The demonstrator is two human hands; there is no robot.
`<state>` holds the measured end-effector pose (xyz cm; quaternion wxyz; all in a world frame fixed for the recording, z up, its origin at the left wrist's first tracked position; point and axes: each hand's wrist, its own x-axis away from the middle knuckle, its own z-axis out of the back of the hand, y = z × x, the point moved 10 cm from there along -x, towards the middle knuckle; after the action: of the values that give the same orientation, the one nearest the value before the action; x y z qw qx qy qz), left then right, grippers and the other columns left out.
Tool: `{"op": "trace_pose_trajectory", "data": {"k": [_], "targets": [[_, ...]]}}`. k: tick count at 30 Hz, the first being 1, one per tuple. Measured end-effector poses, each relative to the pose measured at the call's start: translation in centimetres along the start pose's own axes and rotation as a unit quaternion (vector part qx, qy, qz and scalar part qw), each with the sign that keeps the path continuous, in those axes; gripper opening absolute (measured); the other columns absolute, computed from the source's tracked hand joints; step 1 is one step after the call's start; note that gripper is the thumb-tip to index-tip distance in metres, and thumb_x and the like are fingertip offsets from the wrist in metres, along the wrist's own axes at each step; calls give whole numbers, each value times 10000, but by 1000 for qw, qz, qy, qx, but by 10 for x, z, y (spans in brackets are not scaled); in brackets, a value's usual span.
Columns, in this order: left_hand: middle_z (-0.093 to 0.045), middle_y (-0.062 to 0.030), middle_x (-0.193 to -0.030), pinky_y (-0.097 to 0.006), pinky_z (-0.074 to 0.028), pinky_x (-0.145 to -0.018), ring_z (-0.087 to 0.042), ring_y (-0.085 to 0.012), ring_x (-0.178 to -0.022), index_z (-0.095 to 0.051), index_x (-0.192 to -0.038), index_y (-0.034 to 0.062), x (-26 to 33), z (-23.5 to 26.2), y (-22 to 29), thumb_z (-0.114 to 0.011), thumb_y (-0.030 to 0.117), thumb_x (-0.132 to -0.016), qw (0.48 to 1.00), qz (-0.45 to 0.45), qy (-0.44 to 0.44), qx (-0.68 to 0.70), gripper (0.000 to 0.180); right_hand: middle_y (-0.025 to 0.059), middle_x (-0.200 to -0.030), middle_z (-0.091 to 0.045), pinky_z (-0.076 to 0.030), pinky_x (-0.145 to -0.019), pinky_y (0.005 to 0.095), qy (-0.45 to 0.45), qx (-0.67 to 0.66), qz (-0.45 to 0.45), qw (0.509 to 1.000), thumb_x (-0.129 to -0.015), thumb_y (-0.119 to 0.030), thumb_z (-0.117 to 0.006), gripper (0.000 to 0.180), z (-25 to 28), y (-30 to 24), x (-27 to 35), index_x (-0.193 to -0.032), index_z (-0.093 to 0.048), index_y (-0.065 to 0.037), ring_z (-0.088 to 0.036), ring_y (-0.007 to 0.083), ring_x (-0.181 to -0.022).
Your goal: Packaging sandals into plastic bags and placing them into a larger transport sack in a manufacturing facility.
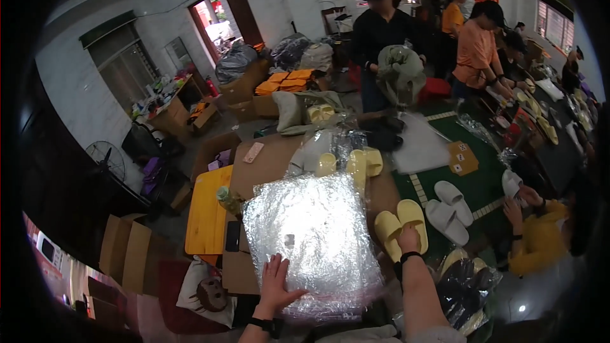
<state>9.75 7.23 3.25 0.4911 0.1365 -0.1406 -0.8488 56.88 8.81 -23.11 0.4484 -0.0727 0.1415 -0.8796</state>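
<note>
A stack of shiny clear plastic bags [318, 228] lies in front of me. My left hand [277, 284] rests on its lower left part, fingers stretched out and thumb spread. Just right of the stack is a pair of pale yellow slippers [386, 230] with the toe ends pointing away. My right hand [408, 239] grips this pair near the right slipper, its fingertips partly hidden. More yellow slippers [357, 168] lie at the far edge of the stack, next to loose clear film.
White slippers [447, 221] sit to the right on a green surface [416, 181]. Bagged dark slippers [467, 282] lie at lower right. A phone [233, 236] and a jar [227, 200] stand left of the stack. Co-workers handle slippers at right; a person in black [384, 32] stands across.
</note>
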Motion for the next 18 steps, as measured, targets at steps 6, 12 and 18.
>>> {"op": "trace_pose_trajectory", "data": {"k": [6, 12, 18], "targets": [[-259, -209, -1512, -496, -113, -1165, -186, -358, -1428, -383, -1400, 20, 4, 0, -7, -748, 604, -662, 1000, 9, -7, 1, 1010, 187, -991, -617, -521, -788, 450, -8, 4, -15, 1000, -815, -261, -655, 302, -22, -26, 13, -999, -639, -21, -621, 361, -920], [-234, -215, -1521, -493, -97, -1167, -166, -353, -1435, -371, -1409, 23, 7, -1, -15, -736, 614, -669, 1000, 10, -4, -11, 1015, 268, -904, -641, -515, -713, 490, -1, -149, -45, 988, -822, -179, -645, 250, 28, -20, 37, -951, -650, 36, -637, 386, -826], [-234, -222, -1519, -493, -86, -1167, -162, -360, -1434, -370, -1406, 6, 5, -5, -11, -724, 618, -682, 1000, -11, -4, 4, 1011, 183, -810, -581, -441, -669, 358, 174, -365, -108, 908, -847, -99, -595, 171, 113, 42, 44, -894, -562, 62, -566, 297, -727]]}}
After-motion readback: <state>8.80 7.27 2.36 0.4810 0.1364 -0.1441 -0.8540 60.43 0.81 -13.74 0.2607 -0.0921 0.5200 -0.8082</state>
